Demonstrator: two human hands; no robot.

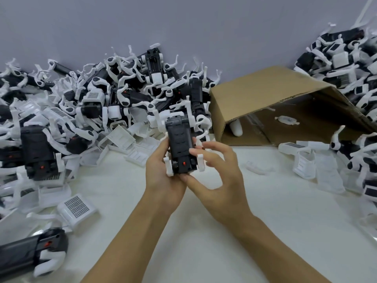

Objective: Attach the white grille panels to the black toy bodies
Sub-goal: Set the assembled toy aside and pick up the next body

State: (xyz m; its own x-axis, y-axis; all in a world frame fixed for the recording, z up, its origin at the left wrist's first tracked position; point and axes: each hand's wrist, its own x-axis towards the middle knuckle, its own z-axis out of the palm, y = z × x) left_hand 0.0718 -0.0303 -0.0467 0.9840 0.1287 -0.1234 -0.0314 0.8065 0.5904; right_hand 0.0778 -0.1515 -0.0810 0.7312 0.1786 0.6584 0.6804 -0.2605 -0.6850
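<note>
White tabletop (204, 231) runs back to a plain grey wall, with toy parts heaped along its far edge and down both sides. Over the middle of the table the left hand (161, 170) wraps around a black toy body (180, 149), its underside up, a small red switch at the near end and white legs sticking out on each side. The right hand (214, 166) is curled at the body's right flank, fingertips on the top edge and thumb at the near end, pinching it to steady or turn it.

No grille panel is on this body that I can see, and neither hand holds one. I judge this to be the step of readying a bare body before fitting its panel. The far-left heap (122, 88) mixes bodies with loose parts, and loose white grille panels lie in front of it; one grille panel (77, 207) sits near left, well apart from the hands. A tipped cardboard box (265, 94) lies far right, beside another pile (350, 64).

Next, one hand probably has to let go, fetch a panel, line it up with the body and press it home.
</note>
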